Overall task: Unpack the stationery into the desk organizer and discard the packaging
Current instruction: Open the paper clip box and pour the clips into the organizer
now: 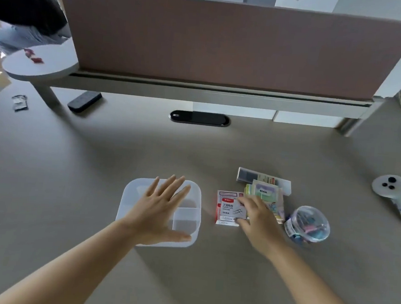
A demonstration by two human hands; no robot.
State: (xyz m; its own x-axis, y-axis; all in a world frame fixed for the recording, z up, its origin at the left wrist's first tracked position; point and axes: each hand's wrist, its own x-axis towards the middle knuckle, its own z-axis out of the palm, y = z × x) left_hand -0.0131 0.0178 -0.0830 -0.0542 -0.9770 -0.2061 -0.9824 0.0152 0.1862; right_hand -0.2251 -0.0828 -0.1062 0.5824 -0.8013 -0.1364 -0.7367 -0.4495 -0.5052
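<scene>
The fingers (244,203) of the right hand (257,218) curl around the small paper clip box (230,208), with the thumb at its near edge and the other fingers on its top right corner, so the hand grips the box. The box is white and red and lies on the counter (194,156), just to the right of the desk organizer (190,213).

The left hand (159,211) is flat and spread over the organizer, with straight fingers (168,185) that point to 12 o'clock and the thumb near the front rim. It holds nothing; I cannot tell if the palm touches the rim. The organizer is a translucent white tray with rounded corners, and small compartments show on its right side.

At 1 o'clock from the right hand, touching the box, lies a pack of sticky notes (263,192) in pale colours. Behind it, at 12 o'clock, lies a long flat package (262,178) with a dark part. At 3 o'clock from the right hand stands a round clear tub (309,224) with coloured clips inside.

Far at 2 o'clock lies a white controller (395,193). At the back of the counter are a dark oval cable port (199,117), a black remote (84,100) and a brown divider panel (227,41).
</scene>
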